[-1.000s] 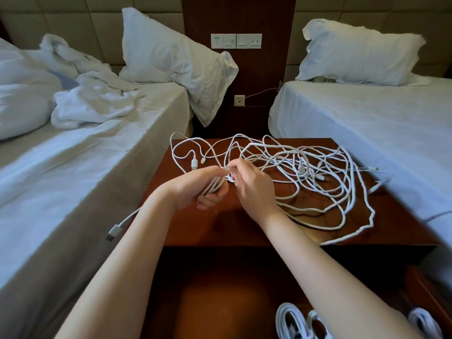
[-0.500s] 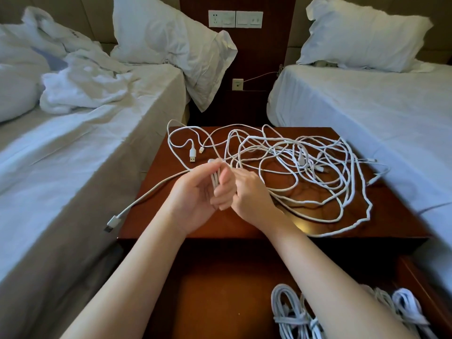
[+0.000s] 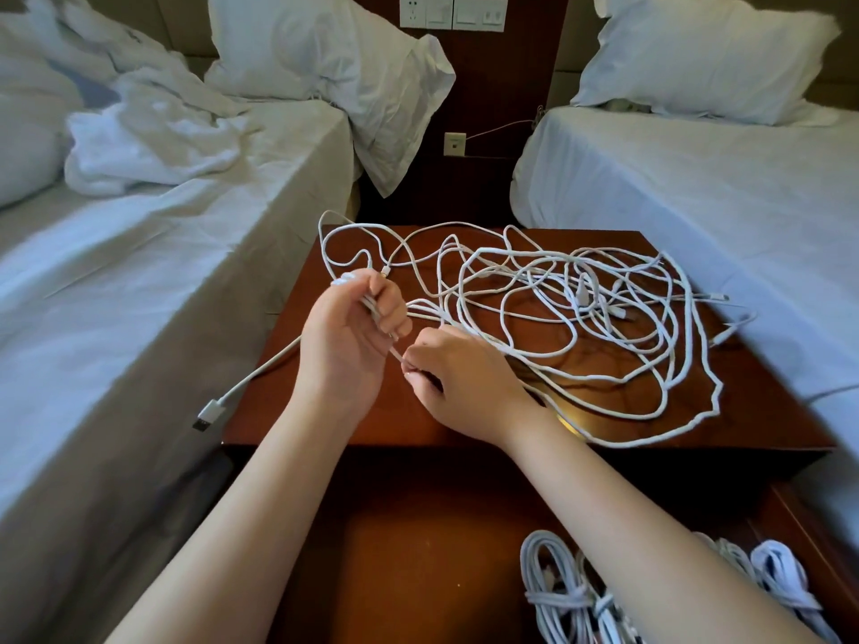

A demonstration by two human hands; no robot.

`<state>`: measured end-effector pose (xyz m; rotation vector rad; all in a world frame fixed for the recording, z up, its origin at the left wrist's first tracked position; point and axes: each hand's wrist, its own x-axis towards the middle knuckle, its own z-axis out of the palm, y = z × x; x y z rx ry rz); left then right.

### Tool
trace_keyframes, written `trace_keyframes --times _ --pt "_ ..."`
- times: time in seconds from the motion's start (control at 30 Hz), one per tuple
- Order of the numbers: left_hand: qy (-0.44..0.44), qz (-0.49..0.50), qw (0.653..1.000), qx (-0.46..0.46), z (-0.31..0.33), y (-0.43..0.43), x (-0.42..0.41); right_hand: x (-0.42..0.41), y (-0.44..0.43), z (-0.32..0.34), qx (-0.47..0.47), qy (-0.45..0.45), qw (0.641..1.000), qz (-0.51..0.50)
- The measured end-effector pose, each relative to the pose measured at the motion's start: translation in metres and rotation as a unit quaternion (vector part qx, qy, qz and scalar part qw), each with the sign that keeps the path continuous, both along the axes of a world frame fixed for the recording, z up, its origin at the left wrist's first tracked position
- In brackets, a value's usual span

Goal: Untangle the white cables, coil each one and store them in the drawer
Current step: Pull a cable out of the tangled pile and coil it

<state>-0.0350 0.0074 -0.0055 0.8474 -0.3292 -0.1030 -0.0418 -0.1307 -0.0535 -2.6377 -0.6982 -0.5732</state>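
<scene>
Between a rumpled white bed (image 3: 139,271) and a smoothly made white bed (image 3: 697,202) stands a dark reddish wooden table (image 3: 767,425). Off its left edge dangles the flat USB plug (image 3: 209,415) of a white cable, its end left free, I judge, for winding. The left hand (image 3: 346,350) has its fingers (image 3: 390,313) curled round gathered loops of it, and the right hand (image 3: 465,388) pinches the strand just beside, likely feeding the next turn. Rightward, a loose tangle of white cables (image 3: 604,318) sprawls on the table, and below it bound white coils (image 3: 558,597) lie in the open wooden drawer (image 3: 418,574)
</scene>
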Motion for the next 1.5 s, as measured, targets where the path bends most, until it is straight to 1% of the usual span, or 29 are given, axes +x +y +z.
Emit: trace_keyframes --times 0.03,0.1,0.13,0.2,0.33,0.4,0.43,0.5,0.57,0.67,0.7,0.73,0.83,0.87,0.93,1.0,1.1,1.17,1.2,1.27,1.37,1.43,1.5 --pt "-0.007 0.031 0.999 0.011 -0.001 -0.002 0.001 -0.001 -0.001 0.001 0.002 0.010 1.000 0.000" --pt "-0.037 0.092 0.994 0.042 -0.004 -0.006 0.001 -0.003 -0.002 0.002 0.047 0.023 0.999 -0.013" --pt "-0.056 0.122 0.989 0.061 -0.005 -0.009 0.000 -0.004 -0.002 0.002 0.069 0.024 0.997 -0.021" --pt "-0.087 0.182 0.975 0.096 -0.006 -0.012 -0.001 -0.004 -0.002 0.002 0.084 0.019 0.996 -0.036" --pt "-0.110 0.307 0.932 0.161 -0.009 -0.003 0.007 -0.002 -0.005 0.004 0.113 0.027 0.990 -0.077" --pt "-0.117 0.348 0.905 0.216 -0.013 0.002 0.010 -0.001 -0.005 0.004 0.100 0.030 0.989 -0.101" --pt "-0.124 0.368 0.885 0.256 -0.016 0.003 0.010 0.000 -0.005 0.004 0.087 0.028 0.989 -0.117" --pt "-0.135 0.396 0.851 0.319 -0.021 0.003 0.010 0.001 -0.005 0.004 0.075 0.026 0.984 -0.159" --pt "-0.118 0.403 0.844 0.334 -0.023 0.003 0.011 0.001 -0.007 0.003 0.072 0.009 0.979 -0.192" --pt "-0.104 0.402 0.827 0.378 -0.027 0.007 0.015 -0.001 -0.008 0.001 0.076 -0.080 0.978 -0.177" --pt "-0.099 0.385 0.824 0.403 -0.029 0.008 0.016 -0.002 -0.009 0.001 0.086 -0.118 0.976 -0.159" --pt "-0.086 0.355 0.828 0.425 -0.031 0.009 0.017 -0.002 -0.009 0.000 0.099 -0.152 0.973 -0.142" --pt "-0.011 0.231 0.871 0.434 -0.032 0.006 0.016 -0.004 -0.012 0.000 0.118 -0.219 0.963 -0.104" --pt "0.002 0.205 0.871 0.446 -0.030 0.004 0.014 -0.005 -0.013 0.001 0.117 -0.234 0.961 -0.093" --pt "-0.001 0.174 0.851 0.496 -0.027 0.001 0.008 -0.006 -0.015 0.001 0.109 -0.248 0.960 -0.073" --pt "-0.003 0.136 0.840 0.525 -0.024 -0.002 0.004 -0.006 -0.019 0.000 0.097 -0.244 0.963 -0.063" --pt "0.000 0.068 0.823 0.565 -0.017 -0.006 -0.001 -0.005 -0.025 -0.002 0.070 -0.223 0.970 -0.067" --pt "-0.019 0.015 0.805 0.592 -0.013 -0.008 -0.004 -0.004 -0.025 -0.002 0.053 -0.216 0.972 -0.075" --pt "-0.025 -0.014 0.803 0.595 -0.011 -0.009 -0.006 -0.004 -0.025 -0.001 0.048 -0.214 0.972 -0.082" --pt "-0.006 -0.084 0.820 0.566 -0.009 -0.009 -0.008 -0.004 -0.025 0.000 0.043 -0.216 0.971 -0.091" --pt "0.043 -0.187 0.862 0.470 -0.010 -0.006 -0.008 -0.004 -0.025 0.002 0.048 -0.212 0.972 -0.086" --pt "0.045 -0.247 0.876 0.412 -0.010 -0.003 -0.007 -0.005 -0.023 0.002 0.056 -0.190 0.977 -0.074" --pt "0.034 -0.278 0.890 0.361 -0.008 0.000 -0.007 -0.005 -0.020 0.002 0.083 -0.163 0.980 -0.078"
